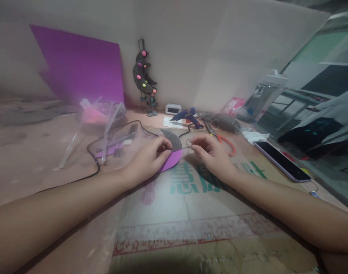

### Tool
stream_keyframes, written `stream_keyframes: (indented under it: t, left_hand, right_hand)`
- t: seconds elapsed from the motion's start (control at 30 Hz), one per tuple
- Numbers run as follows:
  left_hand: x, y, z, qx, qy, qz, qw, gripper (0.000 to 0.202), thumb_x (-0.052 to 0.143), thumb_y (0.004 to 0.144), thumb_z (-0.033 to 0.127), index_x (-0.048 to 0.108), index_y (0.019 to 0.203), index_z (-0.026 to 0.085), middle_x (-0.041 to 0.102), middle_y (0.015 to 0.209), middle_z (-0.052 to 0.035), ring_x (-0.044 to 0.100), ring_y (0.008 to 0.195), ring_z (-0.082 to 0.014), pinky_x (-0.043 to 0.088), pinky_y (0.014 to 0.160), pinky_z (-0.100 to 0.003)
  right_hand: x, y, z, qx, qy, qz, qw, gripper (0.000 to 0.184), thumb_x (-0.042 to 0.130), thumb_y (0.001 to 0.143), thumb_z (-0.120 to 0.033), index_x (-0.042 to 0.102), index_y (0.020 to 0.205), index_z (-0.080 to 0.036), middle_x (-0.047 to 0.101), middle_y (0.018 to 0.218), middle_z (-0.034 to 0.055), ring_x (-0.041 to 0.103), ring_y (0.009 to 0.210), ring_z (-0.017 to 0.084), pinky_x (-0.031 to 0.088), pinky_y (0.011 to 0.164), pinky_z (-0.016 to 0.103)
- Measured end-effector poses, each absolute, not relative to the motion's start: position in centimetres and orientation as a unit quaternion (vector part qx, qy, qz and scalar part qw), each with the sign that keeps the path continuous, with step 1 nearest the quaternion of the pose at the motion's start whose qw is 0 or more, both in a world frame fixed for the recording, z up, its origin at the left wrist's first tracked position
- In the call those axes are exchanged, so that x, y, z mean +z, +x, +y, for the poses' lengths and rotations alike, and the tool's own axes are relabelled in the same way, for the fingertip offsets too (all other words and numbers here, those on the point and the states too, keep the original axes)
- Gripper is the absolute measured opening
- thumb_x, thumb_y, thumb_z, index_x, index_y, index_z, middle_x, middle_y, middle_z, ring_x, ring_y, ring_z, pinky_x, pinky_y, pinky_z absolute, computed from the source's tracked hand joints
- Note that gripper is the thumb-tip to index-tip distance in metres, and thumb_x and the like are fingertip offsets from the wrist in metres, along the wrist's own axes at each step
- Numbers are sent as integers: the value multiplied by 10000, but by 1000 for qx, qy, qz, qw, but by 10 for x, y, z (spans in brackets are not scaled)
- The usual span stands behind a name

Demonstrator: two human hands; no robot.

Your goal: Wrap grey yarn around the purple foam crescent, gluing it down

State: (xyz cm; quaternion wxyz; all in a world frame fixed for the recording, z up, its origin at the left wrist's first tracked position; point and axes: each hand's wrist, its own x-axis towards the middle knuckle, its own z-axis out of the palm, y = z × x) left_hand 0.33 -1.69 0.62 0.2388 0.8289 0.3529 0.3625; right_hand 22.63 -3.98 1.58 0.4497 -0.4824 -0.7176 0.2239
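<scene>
My left hand [159, 152] is closed on a purple crescent-shaped piece [173, 159], low over the printed cardboard. Grey yarn [172, 139] is wound closely around the crescent's upper part, while its lower part shows bare purple. From the wrapped edge a thin strand runs to the right. My right hand [209, 152] pinches that strand between thumb and fingertips, with a small loop of it [188, 142] standing above the fingers. Just behind my right hand lie orange-handled pliers [227, 144], partly hidden by it.
Cardboard [185, 213] covers the tabletop. Behind are a blue glue gun [187, 117], a small digital clock [173, 109] and a grey yarn bundle [222, 122]. A decorated moon ornament [142, 76] and purple sheet [82, 68] stand by the wall. A phone [282, 160] lies right; a black cable [90, 152] left.
</scene>
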Motion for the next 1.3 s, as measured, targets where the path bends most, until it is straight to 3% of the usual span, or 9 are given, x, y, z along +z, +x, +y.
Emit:
stream_keyframes:
  t: [0.2, 0.37, 0.5, 0.6, 0.7, 0.87, 1.07, 1.2, 1.3]
  left_hand:
    - [6, 4, -17, 362, 830, 354, 233, 97, 464, 901, 238, 530, 965, 205, 612, 925, -27, 575, 851, -168, 473, 782, -329]
    - [7, 4, -18, 358, 831, 354, 237, 99, 463, 903, 238, 533, 964, 204, 617, 930, -28, 576, 851, -170, 469, 769, -327]
    - [7, 4, -18, 354, 833, 351, 238, 94, 466, 906, 241, 533, 960, 205, 619, 933, -27, 579, 853, -169, 470, 773, -330]
    - [6, 4, -18, 353, 838, 345, 234, 100, 462, 910, 248, 535, 964, 207, 617, 931, -29, 580, 854, -172, 469, 773, -334]
    - [6, 4, -18, 348, 845, 337, 226, 97, 458, 913, 241, 533, 961, 201, 612, 925, -29, 577, 859, -169, 462, 774, -328]
    - [7, 5, -19, 344, 856, 327, 208, 100, 454, 917, 241, 531, 961, 194, 605, 916, -28, 571, 856, -169, 458, 766, -325]
    - [6, 4, -22, 329, 868, 318, 191, 117, 478, 910, 252, 540, 987, 190, 610, 940, -36, 572, 878, -175, 457, 783, -338]
    - [6, 4, -23, 318, 882, 303, 171, 107, 524, 884, 242, 549, 976, 192, 613, 918, -25, 574, 849, -171, 451, 755, -327]
    - [6, 4, -23, 316, 887, 296, 161, 103, 533, 877, 227, 553, 972, 192, 615, 913, -20, 575, 852, -170, 445, 751, -321]
  right_hand:
    - [22, 225, -45, 204, -489, -735, 423, 185, 522, 901, -346, 593, 843, -186, 568, 702, 3, 507, 594, 120, 415, 571, 271]
    - [21, 221, -45, 292, -467, -741, 385, 242, 550, 887, -300, 568, 1105, -196, 643, 944, 39, 539, 564, 91, 458, 544, 259]
    - [17, 222, -42, 306, -455, -750, 370, 292, 567, 884, -327, 558, 1144, -195, 631, 958, 46, 558, 625, 106, 485, 578, 267]
    - [16, 224, -41, 242, -448, -760, 404, 271, 613, 854, -321, 588, 1098, -205, 577, 1148, 77, 559, 669, 96, 494, 622, 273]
    - [15, 224, -41, 299, -435, -734, 428, 374, 620, 844, -288, 510, 1199, -246, 530, 1246, 74, 541, 616, 71, 495, 582, 267]
    - [12, 219, -41, 441, -419, -699, 376, 558, 612, 839, -279, 372, 1340, -229, 590, 845, -15, 495, 553, 82, 435, 501, 232]
    - [15, 215, -43, 382, -461, -730, 330, 285, 603, 821, -281, 556, 1077, -168, 523, 687, -41, 487, 574, 97, 384, 533, 237]
    - [18, 216, -44, 369, -465, -748, 298, 115, 581, 828, -273, 583, 883, -173, 548, 714, -26, 491, 617, 101, 380, 557, 233]
    - [18, 217, -44, 357, -474, -751, 290, 117, 580, 829, -286, 562, 795, -176, 535, 680, -33, 477, 603, 97, 368, 541, 227]
